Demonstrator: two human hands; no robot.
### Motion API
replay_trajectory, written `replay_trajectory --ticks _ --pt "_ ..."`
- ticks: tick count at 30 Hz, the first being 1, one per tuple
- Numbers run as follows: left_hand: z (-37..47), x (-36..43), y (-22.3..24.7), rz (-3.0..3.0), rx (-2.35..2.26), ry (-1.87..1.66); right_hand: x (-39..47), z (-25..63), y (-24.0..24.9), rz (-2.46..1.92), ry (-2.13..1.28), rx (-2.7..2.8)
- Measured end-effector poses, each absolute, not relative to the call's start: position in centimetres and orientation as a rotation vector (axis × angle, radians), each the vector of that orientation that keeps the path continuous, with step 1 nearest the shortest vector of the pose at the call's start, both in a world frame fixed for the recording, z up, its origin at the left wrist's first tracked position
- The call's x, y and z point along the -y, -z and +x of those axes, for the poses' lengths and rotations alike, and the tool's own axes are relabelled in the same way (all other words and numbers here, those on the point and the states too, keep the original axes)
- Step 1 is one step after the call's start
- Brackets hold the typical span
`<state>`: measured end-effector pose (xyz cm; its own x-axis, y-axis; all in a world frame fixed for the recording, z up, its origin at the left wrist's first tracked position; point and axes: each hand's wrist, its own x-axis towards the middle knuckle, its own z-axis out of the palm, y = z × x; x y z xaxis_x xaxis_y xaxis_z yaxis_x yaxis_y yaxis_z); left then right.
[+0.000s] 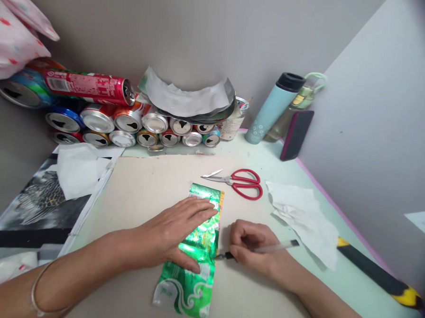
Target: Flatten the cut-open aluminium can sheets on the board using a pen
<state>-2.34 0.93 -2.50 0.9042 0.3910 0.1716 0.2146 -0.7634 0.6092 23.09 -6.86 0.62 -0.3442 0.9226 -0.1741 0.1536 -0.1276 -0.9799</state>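
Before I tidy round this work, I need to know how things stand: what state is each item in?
Green sheet: creased, under the left hand
Pen: uncapped, in the right hand
Scissors: blades parted
Drinks cans: stacked on their sides, several opened
Blue flask: upright, lid on
Phone: propped upright

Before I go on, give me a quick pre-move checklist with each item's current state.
1. Green sheet held down by the left hand: ok.
2. Pen in the right hand, tip at the sheet's right edge: ok.
3. Scissors away from both hands: ok.
4. Scissor blades closed: not ok, they stand open.
5. Crumpled white paper off the green sheet: ok.
6. Sheet flat under the left palm: cannot tell, hidden.
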Motion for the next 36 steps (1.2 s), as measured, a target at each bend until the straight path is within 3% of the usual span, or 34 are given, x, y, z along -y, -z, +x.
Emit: replay_trajectory --ticks 6,15,23,31,36 --pt "-2.4 -0.9 2.1 2.441 -0.372 -0.451 6.4 23.5 -0.3 -1.189 -1.399 1.341" --pt "-2.6 -0.6 1.5 2.372 -0.444 -0.466 7.9 23.6 0.4 -1.172 -0.936 1.698" --pt "-2.4 -0.5 -1.2 2.456 -0.555 -0.913 7.1 22.8 0.2 -1.083 -0.404 2.077" --pt "-2.2 0.1 -0.3 2.438 -0.634 -0.771 6.8 22.6 0.5 -1.052 -0.273 2.196" --pt "-1.9 0.8 0.8 2.466 -0.555 -0.548 7.7 23.1 -0.2 -1.127 -0.597 1.987"
